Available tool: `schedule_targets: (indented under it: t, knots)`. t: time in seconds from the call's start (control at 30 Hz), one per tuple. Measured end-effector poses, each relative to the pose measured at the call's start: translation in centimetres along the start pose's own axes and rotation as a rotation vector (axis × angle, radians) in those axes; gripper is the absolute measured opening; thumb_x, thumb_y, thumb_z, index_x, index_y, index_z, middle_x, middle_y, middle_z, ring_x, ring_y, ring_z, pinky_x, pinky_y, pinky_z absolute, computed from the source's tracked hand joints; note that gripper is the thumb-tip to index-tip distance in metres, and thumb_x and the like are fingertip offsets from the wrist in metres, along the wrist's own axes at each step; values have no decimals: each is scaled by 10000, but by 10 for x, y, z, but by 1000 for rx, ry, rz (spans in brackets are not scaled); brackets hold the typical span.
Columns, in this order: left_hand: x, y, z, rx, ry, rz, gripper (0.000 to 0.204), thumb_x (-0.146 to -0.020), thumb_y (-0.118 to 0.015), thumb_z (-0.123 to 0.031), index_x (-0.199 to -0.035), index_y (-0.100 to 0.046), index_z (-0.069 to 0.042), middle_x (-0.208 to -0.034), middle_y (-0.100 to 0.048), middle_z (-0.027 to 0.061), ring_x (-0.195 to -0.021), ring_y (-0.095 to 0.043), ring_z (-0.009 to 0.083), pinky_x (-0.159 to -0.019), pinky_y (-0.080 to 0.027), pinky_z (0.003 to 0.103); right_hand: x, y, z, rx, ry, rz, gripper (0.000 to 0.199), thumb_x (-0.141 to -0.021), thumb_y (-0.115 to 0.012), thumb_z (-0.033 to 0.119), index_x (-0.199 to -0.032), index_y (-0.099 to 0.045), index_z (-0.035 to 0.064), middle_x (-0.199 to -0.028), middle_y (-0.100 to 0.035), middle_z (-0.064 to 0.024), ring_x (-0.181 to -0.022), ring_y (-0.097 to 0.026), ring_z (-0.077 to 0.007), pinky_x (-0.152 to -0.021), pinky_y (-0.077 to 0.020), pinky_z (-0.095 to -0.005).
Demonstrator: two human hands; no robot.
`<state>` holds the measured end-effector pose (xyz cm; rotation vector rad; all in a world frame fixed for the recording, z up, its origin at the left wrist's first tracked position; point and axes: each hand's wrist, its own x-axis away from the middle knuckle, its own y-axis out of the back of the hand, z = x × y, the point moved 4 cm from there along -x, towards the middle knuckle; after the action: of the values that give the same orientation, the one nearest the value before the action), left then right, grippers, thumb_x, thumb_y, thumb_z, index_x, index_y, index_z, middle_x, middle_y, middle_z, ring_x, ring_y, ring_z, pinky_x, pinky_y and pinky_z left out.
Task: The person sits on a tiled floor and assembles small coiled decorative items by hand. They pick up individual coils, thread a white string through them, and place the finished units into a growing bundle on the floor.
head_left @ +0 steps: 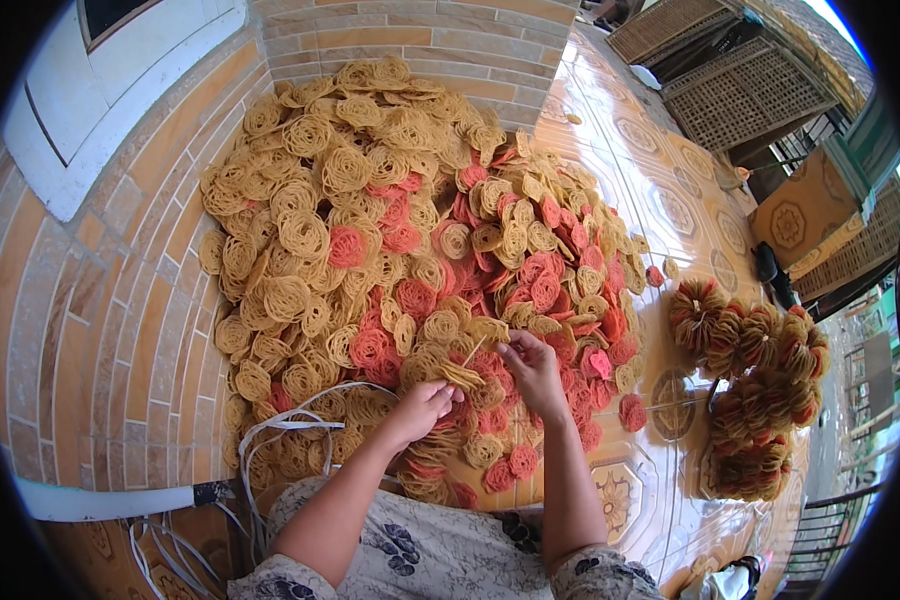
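Observation:
A big heap of round, lacy swirled crackers (303, 235), yellow and pinkish red, lies before me against the brick wall. My left hand (428, 408) is closed on a small stack of yellow crackers (461, 376). From that stack a thin pale strip (478, 348) rises toward my right hand (536, 368). Pinched in the right fingers is the edge of a yellow cracker (488, 330), just above and to the right of the stack. Whether the strip passes through this cracker, I cannot tell.
Tied bundles of yellow and red crackers (755, 420) lie on the tiled floor at right. Loose white strips (300, 420) curl beside my left forearm, near a white pole (110, 502). Woven bamboo panels (745, 92) stand at the far right. A few single crackers (632, 412) lie outside the heap.

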<state>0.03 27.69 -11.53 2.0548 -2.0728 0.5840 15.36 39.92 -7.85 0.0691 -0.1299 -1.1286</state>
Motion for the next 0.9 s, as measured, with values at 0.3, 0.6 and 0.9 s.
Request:
schedule_targets:
  t: [0.3,0.6,0.9]
  knots:
    - [-1,-1,-1,23,29,38,254,-1031,-430,-186,-946,-592,-10,-703,-446,-56,-641,-394,59,-607,-369,217,1,13,-1,18,-21,0,153,-946,-621,98,-1042,-647,-18,-922,-662,4,-812,-557,-52,-739,-456,-218]
    - [0,-3,-2,2,13,44,251,-1032,-434,-189,-962,-594,-10,-766,-492,-43,-674,-419,63,-648,-399,223,1,10,5,91,-26,13,152,-926,-645,95,-1044,-663,0,-880,-651,23,-780,-539,-57,-715,-448,-228]
    - [-2,3,-3,-30,-49,-12,231,-1029,-432,-178,-965,-591,-23,-771,-516,-32,-672,-415,74,-653,-404,232,20,-8,0,1006,140,245,269,-776,-748,92,-1012,-633,35,-1044,-609,-112,-983,-594,-223,-829,-506,-360]
